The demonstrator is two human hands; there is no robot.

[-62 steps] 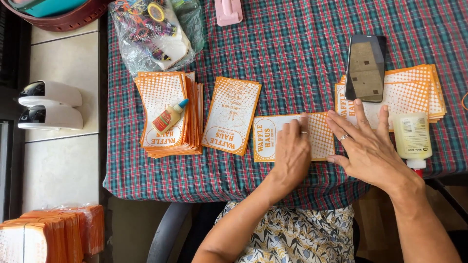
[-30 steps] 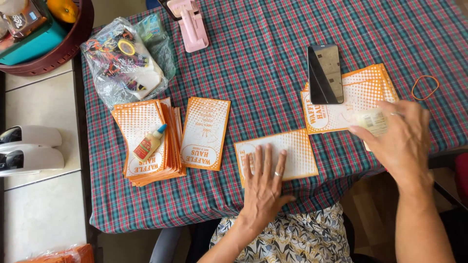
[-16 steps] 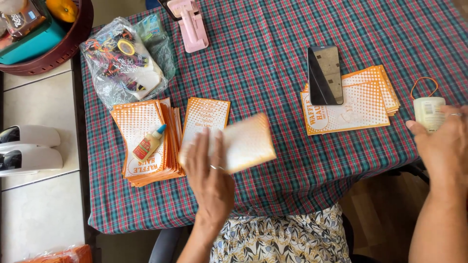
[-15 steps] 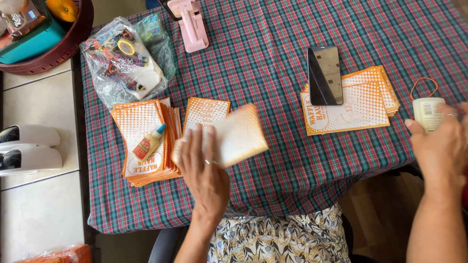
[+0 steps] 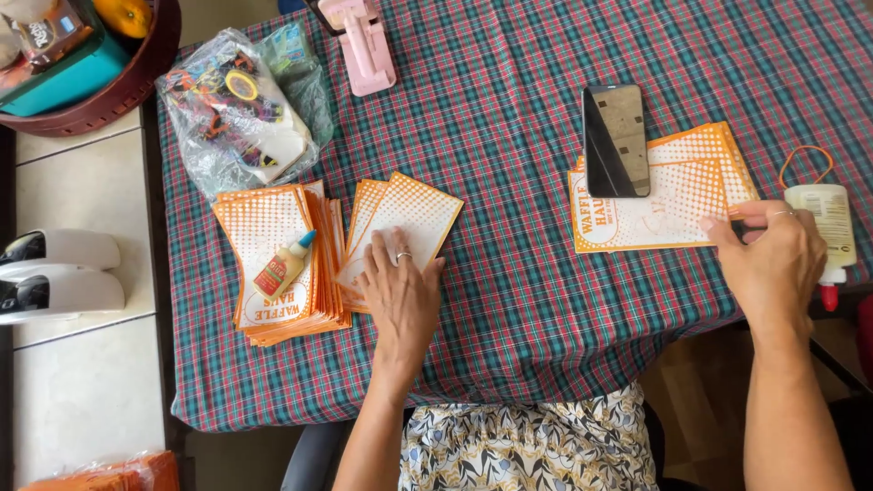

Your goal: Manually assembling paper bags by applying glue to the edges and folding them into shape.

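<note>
Plaid cloth (image 5: 509, 300) in red, green and blue covers the table I am looking down on, with pale floor tiles (image 5: 77, 382) to the left and a dark round basket (image 5: 109, 91) at the far corner. I see a clear bag of small colourful items (image 5: 238, 105), a pink hole punch (image 5: 364, 41), and a thick stack of orange dotted cards (image 5: 273, 264) with a small glue bottle (image 5: 284, 265) lying on top. My left hand (image 5: 400, 295) lies flat, fingers spread, pressing a small pile of orange cards (image 5: 400, 218) just beside that stack. To the right, a dark phone (image 5: 616, 141) rests on another pile of orange sheets (image 5: 673, 186). My right hand (image 5: 768, 259) pinches the near right edge of that pile's top sheet, loosely curled. A white glue bottle (image 5: 823, 227) with a red tip lies just beyond it, touching an orange rubber band (image 5: 805, 164).
</note>
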